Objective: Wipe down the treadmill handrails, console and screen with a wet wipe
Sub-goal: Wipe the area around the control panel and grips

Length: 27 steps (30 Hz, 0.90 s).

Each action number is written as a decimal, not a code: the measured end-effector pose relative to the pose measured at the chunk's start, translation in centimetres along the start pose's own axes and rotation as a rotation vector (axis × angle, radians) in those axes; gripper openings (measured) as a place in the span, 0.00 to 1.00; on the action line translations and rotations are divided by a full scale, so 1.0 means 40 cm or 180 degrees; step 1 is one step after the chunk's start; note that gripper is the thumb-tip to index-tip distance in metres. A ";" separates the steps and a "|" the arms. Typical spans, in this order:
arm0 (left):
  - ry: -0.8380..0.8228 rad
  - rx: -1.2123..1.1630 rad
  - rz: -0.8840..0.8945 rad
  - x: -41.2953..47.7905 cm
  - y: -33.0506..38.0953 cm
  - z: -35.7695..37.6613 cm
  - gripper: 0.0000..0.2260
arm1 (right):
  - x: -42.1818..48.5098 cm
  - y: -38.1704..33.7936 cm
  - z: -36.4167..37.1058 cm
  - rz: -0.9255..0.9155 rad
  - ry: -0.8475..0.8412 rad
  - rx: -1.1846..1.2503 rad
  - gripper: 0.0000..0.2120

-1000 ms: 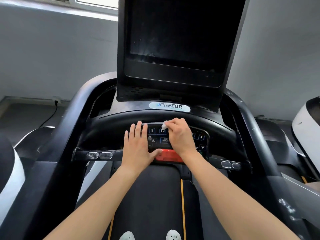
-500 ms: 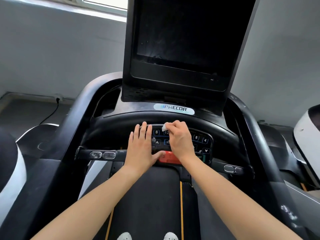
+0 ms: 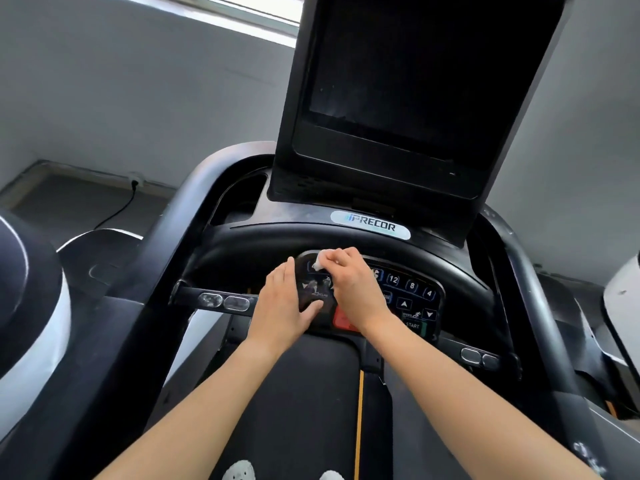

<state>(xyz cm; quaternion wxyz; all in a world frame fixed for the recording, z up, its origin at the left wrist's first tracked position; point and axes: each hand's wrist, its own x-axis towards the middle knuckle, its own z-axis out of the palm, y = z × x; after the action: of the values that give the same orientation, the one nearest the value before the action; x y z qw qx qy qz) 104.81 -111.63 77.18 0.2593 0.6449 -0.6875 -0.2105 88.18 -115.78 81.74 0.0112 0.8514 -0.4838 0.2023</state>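
Note:
My right hand [image 3: 349, 285] pinches a small white wet wipe [image 3: 320, 260] against the upper left part of the treadmill's button console [image 3: 412, 289]. My left hand [image 3: 282, 303] lies flat with straight fingers on the console's left edge, thumb touching the panel below the wipe. The red stop button [image 3: 343, 318] is partly covered by my right wrist. Above stands the dark screen [image 3: 408, 74], switched off. The black handrails [image 3: 162, 271] curve down both sides, and a crossbar with metal sensor pads [image 3: 223, 301] runs behind my hands.
The treadmill belt [image 3: 311, 393] with a yellow stripe runs under my arms. Other white and black machines stand at the left [image 3: 31, 306] and right [image 3: 623, 299]. A cable [image 3: 117, 209] is plugged into a wall socket at the back left.
My right hand has carried the wipe leftward across the console, uncovering the numbered buttons on the right. The left hand shifted left with it. The view turned left.

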 end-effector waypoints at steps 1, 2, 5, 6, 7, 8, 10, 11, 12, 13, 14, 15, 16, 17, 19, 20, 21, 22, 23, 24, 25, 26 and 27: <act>-0.0021 -0.0065 -0.0062 -0.002 -0.014 0.000 0.42 | 0.003 0.015 -0.004 -0.0084 -0.0062 -0.0075 0.23; -0.0052 -0.0107 -0.0092 -0.005 -0.025 0.000 0.40 | 0.006 0.033 -0.007 -0.0042 -0.0032 -0.0127 0.22; -0.0190 -0.0210 -0.0070 -0.013 -0.053 -0.003 0.37 | 0.013 0.044 -0.006 0.0650 0.0459 -0.0008 0.16; -0.0226 -0.0237 -0.0049 -0.016 -0.057 -0.004 0.37 | 0.012 0.030 -0.001 0.0793 0.0590 0.0044 0.15; -0.0268 -0.0249 -0.0038 -0.018 -0.058 -0.005 0.37 | 0.008 0.013 0.008 0.0765 0.0633 0.0077 0.16; -0.0310 -0.0248 -0.0032 -0.020 -0.058 -0.006 0.38 | 0.001 -0.004 0.019 0.0604 0.0590 0.0111 0.16; -0.0360 -0.0245 -0.0019 -0.020 -0.060 -0.005 0.41 | -0.023 -0.031 0.038 0.0128 0.0306 0.0176 0.17; -0.0386 -0.0238 -0.0007 -0.020 -0.062 -0.005 0.42 | -0.034 -0.035 0.043 -0.0083 0.0144 0.0165 0.18; -0.0429 -0.0219 0.0003 -0.020 -0.064 -0.005 0.43 | -0.039 -0.031 0.044 -0.0251 -0.0020 0.0123 0.19; -0.0472 -0.0199 0.0007 -0.021 -0.067 -0.005 0.43 | -0.038 -0.022 0.040 -0.0403 -0.0191 0.0047 0.20; -0.0506 -0.0183 0.0008 -0.022 -0.069 -0.006 0.44 | -0.033 -0.015 0.033 -0.0514 -0.0352 -0.0033 0.20; -0.0524 -0.0173 0.0013 -0.023 -0.069 -0.006 0.44 | -0.027 -0.008 0.026 -0.0556 -0.0448 -0.0072 0.20; -0.0532 -0.0168 0.0022 -0.023 -0.070 -0.007 0.44 | -0.018 -0.005 0.017 -0.0499 -0.0429 -0.0054 0.18; -0.0543 -0.0171 0.0029 -0.022 -0.070 -0.008 0.44 | -0.007 -0.005 0.011 -0.0332 -0.0292 0.0004 0.16; -0.0559 -0.0185 0.0034 -0.022 -0.069 -0.010 0.43 | 0.015 -0.013 0.011 0.0182 0.0140 0.0147 0.14; -0.0548 -0.0174 0.0037 -0.023 -0.071 -0.010 0.42 | 0.022 -0.022 0.018 0.0394 0.0295 0.0190 0.13; -0.0521 -0.0135 0.0046 -0.025 -0.073 -0.009 0.42 | 0.024 -0.034 0.029 0.0512 0.0365 0.0211 0.12; -0.0467 -0.0060 0.0067 -0.029 -0.075 -0.008 0.41 | 0.022 -0.046 0.039 0.0533 0.0335 0.0222 0.12; -0.0391 0.0051 0.0102 -0.035 -0.077 -0.007 0.40 | 0.013 -0.058 0.047 0.0453 0.0247 0.0227 0.12; -0.0306 0.0193 0.0139 -0.042 -0.078 -0.005 0.38 | -0.001 -0.068 0.055 0.0276 0.0115 0.0200 0.12; -0.0217 0.0351 0.0174 -0.050 -0.078 -0.004 0.36 | -0.017 -0.074 0.061 0.0028 -0.0042 0.0132 0.13; -0.0130 0.0495 0.0205 -0.058 -0.080 -0.004 0.33 | -0.033 -0.078 0.063 -0.0247 -0.0207 0.0028 0.13; -0.0056 0.0591 0.0231 -0.066 -0.084 -0.004 0.30 | -0.042 -0.076 0.064 -0.0490 -0.0369 -0.0068 0.14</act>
<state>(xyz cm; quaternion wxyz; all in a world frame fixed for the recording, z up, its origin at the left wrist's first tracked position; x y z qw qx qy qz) 107.61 -109.26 74.97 0.1998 0.6389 -0.7292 -0.1420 90.80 -113.35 79.34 0.0078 0.8962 -0.4189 0.1461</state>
